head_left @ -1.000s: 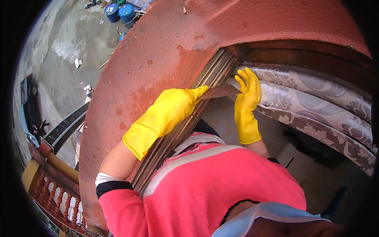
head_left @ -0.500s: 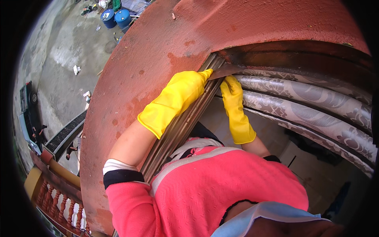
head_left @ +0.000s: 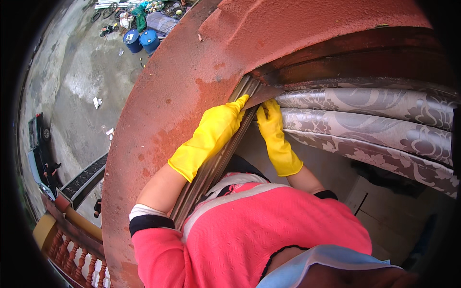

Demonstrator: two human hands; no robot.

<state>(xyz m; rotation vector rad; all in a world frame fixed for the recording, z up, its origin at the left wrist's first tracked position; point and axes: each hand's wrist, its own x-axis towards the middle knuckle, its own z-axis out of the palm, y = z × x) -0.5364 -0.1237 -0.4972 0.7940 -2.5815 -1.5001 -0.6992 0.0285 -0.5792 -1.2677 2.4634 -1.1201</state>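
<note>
Both my hands wear long yellow rubber gloves and work near the far end of a brown metal window track (head_left: 204, 192). On its outer side, my left hand (head_left: 216, 127) is closed, with one finger stretched along the metal. A thin brown flat piece (head_left: 262, 96) reaches from its fingertips to the right; its kind is unclear. Under that piece, at the track's inner edge, my right hand (head_left: 272, 122) has its fingers bent and close together. What the fingers of either hand grip is hidden.
A red rough ledge (head_left: 149, 144) curves along the outside, above a concrete yard (head_left: 72, 91) far below with blue barrels (head_left: 149, 41) and a parked vehicle (head_left: 38, 139). Grey patterned curtains (head_left: 370, 122) hang at the right. A balustrade (head_left: 72, 254) is at the lower left.
The whole view has shifted, with more of the yard showing at the top left. Both hands stay at nearly the same place on the track.
</note>
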